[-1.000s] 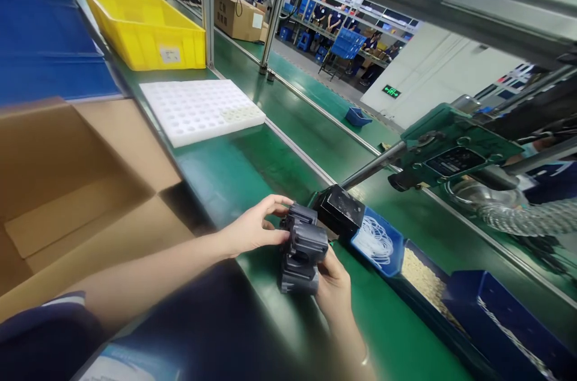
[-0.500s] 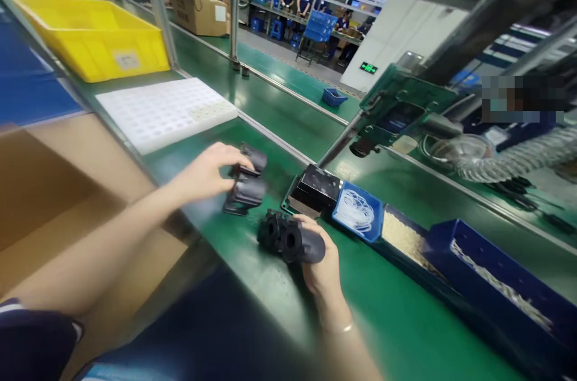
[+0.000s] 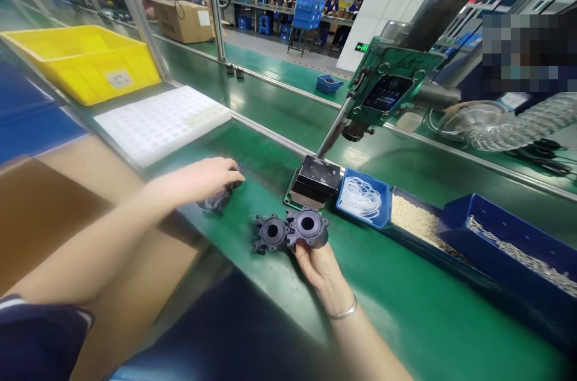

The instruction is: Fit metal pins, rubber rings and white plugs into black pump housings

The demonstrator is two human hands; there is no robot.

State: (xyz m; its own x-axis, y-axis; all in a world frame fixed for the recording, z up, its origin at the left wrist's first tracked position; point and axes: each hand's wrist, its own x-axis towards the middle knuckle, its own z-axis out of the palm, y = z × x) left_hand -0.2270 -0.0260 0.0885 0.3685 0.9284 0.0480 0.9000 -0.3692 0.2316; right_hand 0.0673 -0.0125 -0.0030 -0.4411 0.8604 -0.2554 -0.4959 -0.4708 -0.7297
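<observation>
Towards six o'clock on the green bench (image 3: 387,285), the right hand (image 3: 321,265) grips one black housing (image 3: 310,235) beside a second black housing (image 3: 273,240), both bore-up; at nine, the left hand (image 3: 205,179) covers dark parts (image 3: 218,201), its hold unclear. Laying-out seems part done, those covered parts remaining. The label (image 3: 118,79) on the yellow bin (image 3: 140,71), at ten o'clock, is unreadable.

Indoor light, bright and diffuse; pale sheen on the green worktop (image 3: 383,285), whitest toward its near edge; small glint on the bracelet (image 3: 345,310). Interior of the cardboard box (image 3: 63,207): dim, shaded. Right hand (image 3: 321,270): fairly crisp. Left hand (image 3: 202,179): softened by blur. Blue crates (image 3: 31,113), left edge: smeared. Wide-angle stretching toward corners; coarse pixelation, upper left and upper right.
</observation>
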